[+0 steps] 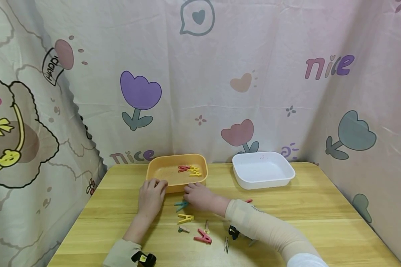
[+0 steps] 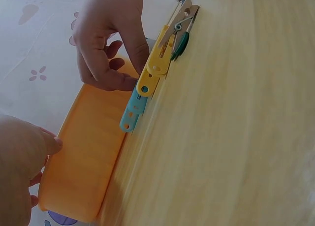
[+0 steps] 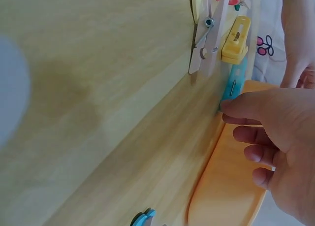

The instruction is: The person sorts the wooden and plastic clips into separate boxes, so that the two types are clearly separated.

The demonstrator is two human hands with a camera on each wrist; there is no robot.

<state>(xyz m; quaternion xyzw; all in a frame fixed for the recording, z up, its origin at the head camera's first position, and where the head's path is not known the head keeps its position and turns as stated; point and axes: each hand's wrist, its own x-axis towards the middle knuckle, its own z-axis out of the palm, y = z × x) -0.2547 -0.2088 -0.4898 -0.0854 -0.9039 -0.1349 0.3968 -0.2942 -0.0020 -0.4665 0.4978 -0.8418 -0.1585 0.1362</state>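
Observation:
An orange plastic basin [image 1: 175, 188] stands at the back left of the table, with red clothespins [image 1: 183, 169] and yellow clothespins [image 1: 194, 172] lying inside. My left hand [image 1: 151, 196] grips its left front rim, thumb outside and fingers over the edge. Before the basin's front wall, my right hand [image 1: 200, 197] pinches one end of a blue clothespin [image 3: 233, 83] between thumb and index finger. The other right fingers are loosely bent. Nearer me on the table are a yellow clothespin [image 1: 186, 218], a red clothespin [image 1: 204, 237] and a wooden clothespin [image 1: 206, 226].
A white basin [image 1: 264, 183] stands at the back right. A small peg with a dark green part [image 1: 183, 229] and a thin metal clip [image 1: 226, 244] lie toward the front. Part of another red peg [image 1: 248, 200] shows behind my right forearm. A patterned curtain [image 1: 200, 92] hangs behind the table.

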